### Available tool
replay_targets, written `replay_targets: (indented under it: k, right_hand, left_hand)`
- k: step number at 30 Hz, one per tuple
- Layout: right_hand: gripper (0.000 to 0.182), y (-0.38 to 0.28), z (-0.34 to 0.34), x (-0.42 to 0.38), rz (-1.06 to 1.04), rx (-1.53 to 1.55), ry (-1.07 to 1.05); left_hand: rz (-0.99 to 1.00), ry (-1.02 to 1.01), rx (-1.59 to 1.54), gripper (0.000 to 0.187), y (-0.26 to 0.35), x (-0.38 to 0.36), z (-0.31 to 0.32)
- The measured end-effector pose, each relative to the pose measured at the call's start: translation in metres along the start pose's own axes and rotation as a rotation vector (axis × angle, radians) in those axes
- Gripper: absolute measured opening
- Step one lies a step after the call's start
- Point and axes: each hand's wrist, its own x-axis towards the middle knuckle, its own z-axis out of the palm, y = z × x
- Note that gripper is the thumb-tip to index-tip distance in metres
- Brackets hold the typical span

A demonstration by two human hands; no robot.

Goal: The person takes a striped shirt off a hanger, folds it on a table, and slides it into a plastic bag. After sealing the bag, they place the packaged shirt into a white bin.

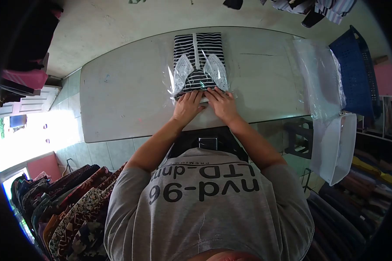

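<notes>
A folded black-and-white striped garment with white lace collar pieces lies flat inside a clear plastic bag. Its near edge faces me. My left hand rests on the left part of this edge, fingers stretched forward over the plastic and thumb pointing inward. Close beside it, my right hand lies on the right part of the edge with fingers spread over the bag. What lies under the fingertips is hidden.
The bag lies on a pale grey table. At the table's right end are clear plastic sheets, a blue basket and a white bin. A dark stool stands below. Clothes hang at lower left, with more stacked at right.
</notes>
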Motion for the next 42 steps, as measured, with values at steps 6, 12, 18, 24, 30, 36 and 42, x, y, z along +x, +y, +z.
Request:
replay_targets:
  k: [6, 12, 18, 24, 30, 36, 42]
  right_hand:
    - [0.03, 0.003, -0.006, 0.01, 0.109, 0.164, -0.122]
    - [0.049, 0.035, -0.093, 0.026, 0.179, 0.151, 0.317]
    - [0.054, 0.123, -0.082, 0.003, 0.716, 0.895, 0.553]
    - [0.064, 0.133, -0.107, -0.015, 0.921, 1.389, 0.246]
    - [0.065, 0.152, -0.072, -0.044, 0.946, 0.795, -0.005]
    - [0.054, 0.128, -0.077, -0.016, 0.473, -0.046, 0.154]
    - [0.054, 0.133, -0.042, -0.023, 0.397, -0.033, 0.069]
  left_hand:
    - [0.037, 0.026, 0.291, 0.034, -0.014, 0.019, 0.022]
    - [-0.219, -0.147, -0.174, 0.019, 0.0, 0.065, -0.029]
    - [-0.516, 0.067, -1.459, 0.015, 0.019, 0.105, -0.103]
    - [-0.815, -0.004, -1.968, 0.027, 0.017, 0.075, -0.098]
    - [-1.046, -0.182, -1.722, 0.029, -0.023, 0.024, 0.03]
    - [-1.186, -0.088, -1.58, 0.056, -0.008, 0.038, 0.04]
    - [-1.249, 0.078, -0.296, 0.072, 0.026, 0.053, 0.041]
